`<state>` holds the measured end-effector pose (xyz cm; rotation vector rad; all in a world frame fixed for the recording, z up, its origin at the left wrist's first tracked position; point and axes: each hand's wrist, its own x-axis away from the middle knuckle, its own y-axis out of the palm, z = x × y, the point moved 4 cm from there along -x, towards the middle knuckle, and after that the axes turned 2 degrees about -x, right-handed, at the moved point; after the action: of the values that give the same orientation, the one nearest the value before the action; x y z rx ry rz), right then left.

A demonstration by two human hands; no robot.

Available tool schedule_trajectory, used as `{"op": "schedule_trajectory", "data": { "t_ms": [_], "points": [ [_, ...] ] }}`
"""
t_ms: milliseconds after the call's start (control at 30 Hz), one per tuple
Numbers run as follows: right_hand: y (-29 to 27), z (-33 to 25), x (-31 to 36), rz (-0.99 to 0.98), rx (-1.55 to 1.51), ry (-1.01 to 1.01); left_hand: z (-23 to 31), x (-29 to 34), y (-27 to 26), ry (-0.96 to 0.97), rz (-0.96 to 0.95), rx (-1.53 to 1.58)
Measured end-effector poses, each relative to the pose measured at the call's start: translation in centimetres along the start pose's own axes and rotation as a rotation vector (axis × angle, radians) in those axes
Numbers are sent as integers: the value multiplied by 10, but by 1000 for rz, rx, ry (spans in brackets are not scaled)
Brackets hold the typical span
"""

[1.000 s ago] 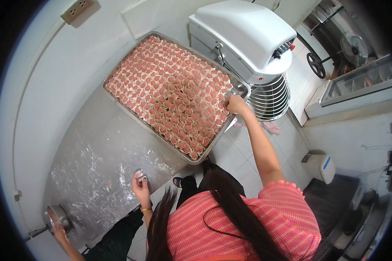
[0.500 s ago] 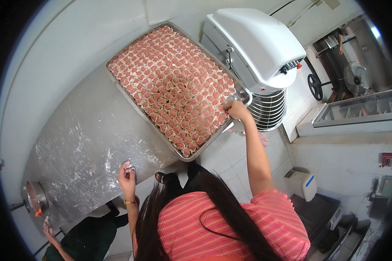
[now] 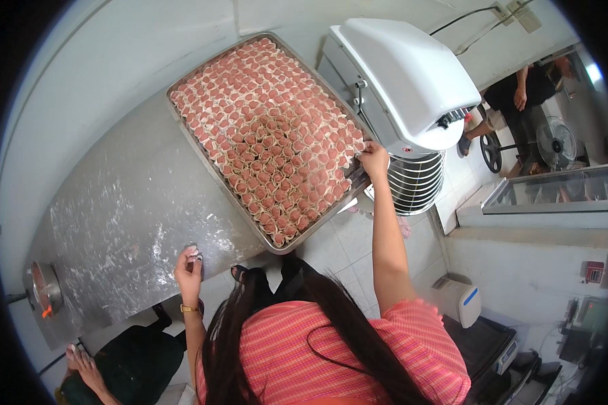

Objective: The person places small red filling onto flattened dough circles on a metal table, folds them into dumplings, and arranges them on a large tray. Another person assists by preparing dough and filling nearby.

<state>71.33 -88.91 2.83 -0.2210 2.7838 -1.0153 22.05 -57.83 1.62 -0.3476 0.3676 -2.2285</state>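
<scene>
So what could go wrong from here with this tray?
The filled dough pieces are packed tightly, so they might stick together. The right hand, close to the outermost pieces, could nudge some. The tray also appears to reach the edge of the metal table, so a bump might shift it.

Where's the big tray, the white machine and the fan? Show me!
Big tray (image 3: pixel 323 221): head view, on its metal side nearest the person.
White machine (image 3: pixel 409 77): head view, on its smooth top cover.
Fan (image 3: pixel 556 140): head view, on the middle of its round cage.
</scene>
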Motion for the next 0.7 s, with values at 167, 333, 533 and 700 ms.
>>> {"op": "schedule_trajectory", "data": {
  "t_ms": [167,333,533,700],
  "points": [
    [1,9,-9,-105,-102,48,1,2,-1,9,36,-97],
    [-8,2,-7,-82,97,45,-2,5,-1,-30,77,-71],
    [-14,-30,31,-566,149,-144,-6,9,2,-23,123,-80],
    [-5,-34,30,-542,83,-208,-1,11,4,-44,121,-48]
  ]
}}
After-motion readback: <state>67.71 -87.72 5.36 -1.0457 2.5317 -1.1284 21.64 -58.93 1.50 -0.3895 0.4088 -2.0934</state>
